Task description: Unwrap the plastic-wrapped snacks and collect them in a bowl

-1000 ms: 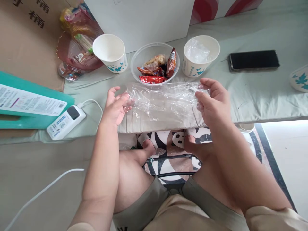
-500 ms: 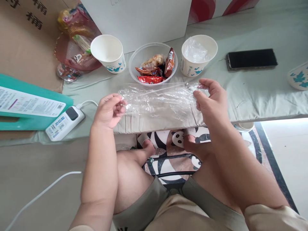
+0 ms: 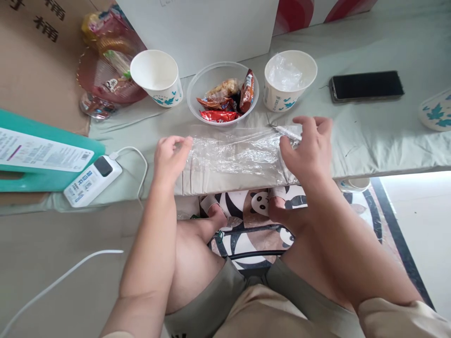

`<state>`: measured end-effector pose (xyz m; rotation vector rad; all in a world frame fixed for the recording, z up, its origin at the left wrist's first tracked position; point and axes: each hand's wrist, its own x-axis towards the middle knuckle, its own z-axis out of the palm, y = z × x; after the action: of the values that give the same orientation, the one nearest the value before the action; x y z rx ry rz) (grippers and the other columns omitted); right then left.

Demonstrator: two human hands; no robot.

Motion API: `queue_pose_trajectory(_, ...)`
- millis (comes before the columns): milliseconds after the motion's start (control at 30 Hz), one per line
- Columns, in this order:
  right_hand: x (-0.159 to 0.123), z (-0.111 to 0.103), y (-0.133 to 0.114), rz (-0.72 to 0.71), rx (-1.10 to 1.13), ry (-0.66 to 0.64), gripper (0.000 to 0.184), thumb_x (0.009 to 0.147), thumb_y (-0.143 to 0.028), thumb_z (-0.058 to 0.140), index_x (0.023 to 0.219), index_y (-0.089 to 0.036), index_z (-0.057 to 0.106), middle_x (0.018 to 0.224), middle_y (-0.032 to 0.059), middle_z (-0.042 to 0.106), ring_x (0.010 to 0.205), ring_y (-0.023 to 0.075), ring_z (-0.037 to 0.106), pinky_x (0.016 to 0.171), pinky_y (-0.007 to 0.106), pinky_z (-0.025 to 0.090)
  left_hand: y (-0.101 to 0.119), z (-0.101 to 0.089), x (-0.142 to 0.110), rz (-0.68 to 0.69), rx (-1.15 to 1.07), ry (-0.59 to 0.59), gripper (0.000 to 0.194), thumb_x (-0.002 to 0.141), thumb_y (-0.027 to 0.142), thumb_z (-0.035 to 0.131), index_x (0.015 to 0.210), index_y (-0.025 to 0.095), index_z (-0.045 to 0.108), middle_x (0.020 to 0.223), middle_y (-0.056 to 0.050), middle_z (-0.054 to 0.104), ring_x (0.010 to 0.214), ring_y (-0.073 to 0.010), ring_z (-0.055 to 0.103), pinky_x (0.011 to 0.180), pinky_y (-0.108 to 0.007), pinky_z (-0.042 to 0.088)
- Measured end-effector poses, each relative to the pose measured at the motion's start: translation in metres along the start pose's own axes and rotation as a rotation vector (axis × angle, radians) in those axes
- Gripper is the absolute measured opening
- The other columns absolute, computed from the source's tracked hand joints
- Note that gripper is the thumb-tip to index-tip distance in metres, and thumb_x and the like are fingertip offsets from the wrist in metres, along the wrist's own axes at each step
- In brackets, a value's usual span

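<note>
A crinkled clear plastic bag (image 3: 236, 152) lies stretched out along the front edge of the cloth-covered table. My left hand (image 3: 171, 157) pinches its left end between thumb and fingers. Over the bag's right end, my right hand (image 3: 310, 145) is open, thumb and fingers spread apart. A thin shiny strip (image 3: 287, 132) shows beside the right fingers; whether it belongs to the bag I cannot tell. Just behind the bag stands a clear plastic bowl (image 3: 193, 101) with several wrapped snacks (image 3: 220, 116) in it.
A paper cup (image 3: 160, 89) stands left of the bowl; another cup (image 3: 278, 98) with crumpled clear plastic (image 3: 285, 72) stands right. Further right lie a phone (image 3: 366, 87) and part of another cup (image 3: 437, 112). At left are a power bank (image 3: 92, 180), green container (image 3: 52, 173) and snack dish (image 3: 95, 80).
The bag has come down flatter against the table edge. My right fingers have spread and released its right end. My left hand has shifted a little to the right.
</note>
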<state>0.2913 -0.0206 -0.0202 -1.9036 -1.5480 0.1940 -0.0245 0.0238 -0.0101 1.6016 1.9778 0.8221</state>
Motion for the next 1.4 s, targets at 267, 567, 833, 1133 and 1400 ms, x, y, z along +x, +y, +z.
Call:
queue_pose_trajectory(267, 0.000, 0.007, -0.007, -0.115, 0.098, -0.004, 0.026, 0.087, -0.025, 0.059, 0.112, -0.022, 0.063, 0.115, 0.0140, 0.058, 0.110, 0.0306, 0.061, 0.101, 0.056, 0.051, 0.016, 0.011, -0.011, -0.065, -0.110, -0.065, 0.009, 0.063, 0.017, 0.075, 0.063, 0.019, 0.066, 0.090, -0.006, 0.067, 0.100, -0.0265, 0.066, 0.100, -0.039, 0.051)
queue_pose_trajectory(567, -0.001, 0.007, -0.012, -0.158, 0.217, -0.011, 0.017, 0.086, -0.023, 0.059, 0.102, -0.023, 0.064, 0.107, 0.0095, 0.062, 0.099, 0.0254, 0.063, 0.092, 0.049, 0.055, 0.030, -0.013, -0.012, -0.362, -0.958, -0.331, 0.042, 0.060, 0.009, 0.078, 0.087, 0.023, 0.050, 0.106, -0.003, 0.073, 0.081, -0.0159, 0.073, 0.049, -0.016, 0.046)
queue_pose_trajectory(833, -0.001, -0.002, -0.020, -0.252, 0.469, -0.108, 0.022, 0.086, -0.029, 0.063, 0.106, -0.022, 0.065, 0.111, 0.0103, 0.069, 0.107, 0.0257, 0.066, 0.100, 0.048, 0.053, 0.024, -0.034, -0.016, -0.279, -1.114, -0.790, 0.089, 0.056, 0.001, 0.088, 0.126, 0.035, 0.046, 0.117, -0.004, 0.072, 0.062, -0.0071, 0.064, 0.034, -0.009, 0.022)
queue_pose_trajectory(1133, -0.024, -0.008, -0.055, -0.159, 0.682, -1.086, 0.022, 0.086, -0.029, 0.057, 0.101, -0.017, 0.067, 0.067, -0.0021, 0.065, 0.060, 0.0120, 0.057, 0.064, 0.028, 0.046, 0.027, -0.023, -0.020, -0.140, -1.203, -0.839, 0.068, 0.068, 0.024, 0.091, 0.125, 0.036, 0.057, 0.117, -0.003, 0.074, 0.071, -0.0105, 0.070, 0.043, -0.012, 0.042)
queue_pose_trajectory(1400, -0.025, 0.000, -0.051, 0.065, 0.669, -0.581, 0.012, 0.087, -0.023, 0.053, 0.095, -0.020, 0.061, 0.085, 0.0018, 0.074, 0.060, 0.0116, 0.064, 0.065, 0.030, 0.048, 0.042, 0.011, -0.032, -0.210, -0.949, -0.791, 0.071, 0.062, 0.066, 0.085, 0.114, 0.018, 0.073, 0.130, -0.019, 0.074, 0.120, -0.0358, 0.072, 0.088, -0.042, 0.063)
